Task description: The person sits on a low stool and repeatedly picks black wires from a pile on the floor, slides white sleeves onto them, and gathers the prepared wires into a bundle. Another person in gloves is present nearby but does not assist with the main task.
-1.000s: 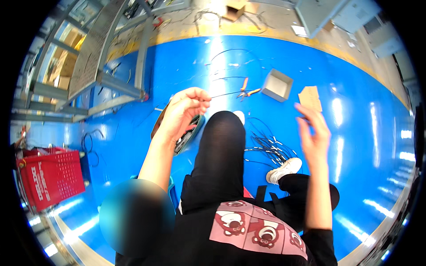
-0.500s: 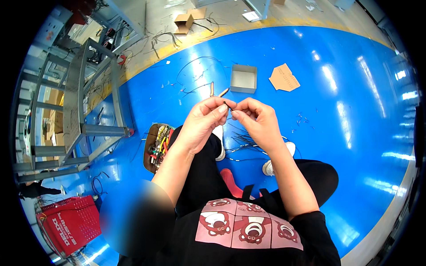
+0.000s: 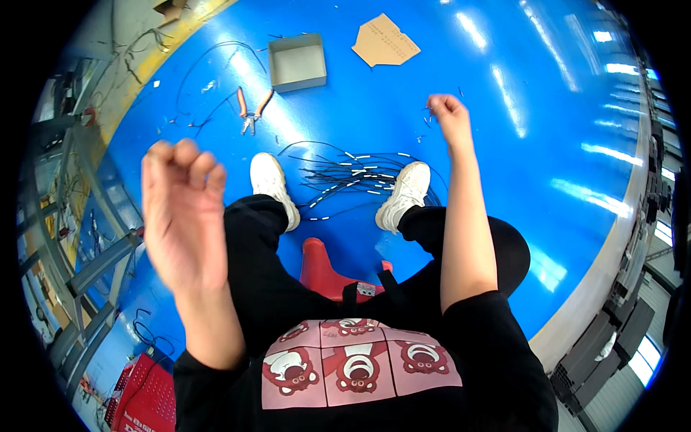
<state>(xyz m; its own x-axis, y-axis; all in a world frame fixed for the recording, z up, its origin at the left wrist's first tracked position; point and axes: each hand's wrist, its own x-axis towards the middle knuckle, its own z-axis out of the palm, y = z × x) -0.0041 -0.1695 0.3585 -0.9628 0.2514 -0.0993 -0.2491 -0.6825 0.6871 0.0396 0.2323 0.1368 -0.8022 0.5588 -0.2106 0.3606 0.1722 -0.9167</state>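
Note:
My left hand [image 3: 186, 223] is raised on the left, palm showing and fingers loosely curled but apart. Nothing shows in it. Out to the right, my right hand [image 3: 452, 121] has its fingertips pinched together; whatever they hold, if anything, is too small to make out. Small dark scraps [image 3: 426, 121] lie on the blue floor near those fingertips. Between my white shoes is a spread bundle of black cables [image 3: 353, 175] with white sleeves on them. Orange-handled pliers [image 3: 249, 115] lie with handles spread, beyond my left shoe [image 3: 272, 180].
A grey open box [image 3: 299, 63] stands ahead on the floor, with a flat piece of brown cardboard [image 3: 386, 41] to its right. A loose black cable [image 3: 188, 72] curves at the left. Metal frames [image 3: 101, 266] and a red perforated crate [image 3: 147, 396] are on the left side.
My hands, together before around a small dark piece, are now apart: the left drew back to the left, the right reached out right. The view has shifted, showing the pliers and cables fully.

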